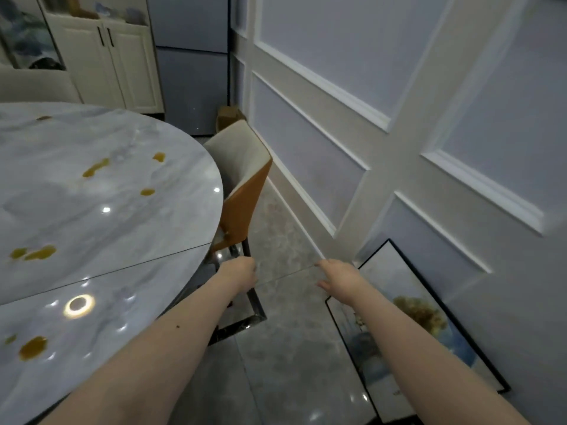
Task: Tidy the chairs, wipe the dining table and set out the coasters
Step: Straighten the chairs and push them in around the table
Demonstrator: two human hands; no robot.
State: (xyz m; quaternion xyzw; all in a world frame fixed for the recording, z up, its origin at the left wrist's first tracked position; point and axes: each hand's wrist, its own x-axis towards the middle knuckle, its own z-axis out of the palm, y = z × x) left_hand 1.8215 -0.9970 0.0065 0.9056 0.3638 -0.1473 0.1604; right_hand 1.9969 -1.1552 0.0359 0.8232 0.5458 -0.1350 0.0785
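Note:
A round grey marble dining table [92, 210] fills the left of the view, with several yellow-brown spill stains [95, 167] on it. A chair [242, 179] with a white front and an orange back is tucked against the table's right edge, its dark metal frame [254, 302] showing on the floor. My left hand [239, 273] is stretched out low by the chair's leg, fingers curled; whether it grips the frame I cannot tell. My right hand [337, 279] hovers over the floor to the right of the chair, fingers apart, holding nothing. No coasters are in view.
A panelled wall [383, 118] runs along the right. A framed picture [408, 326] leans against it on the floor. White cabinets [116, 62] and a grey fridge [193, 72] stand at the back. A narrow strip of tiled floor [291, 348] lies between chair and wall.

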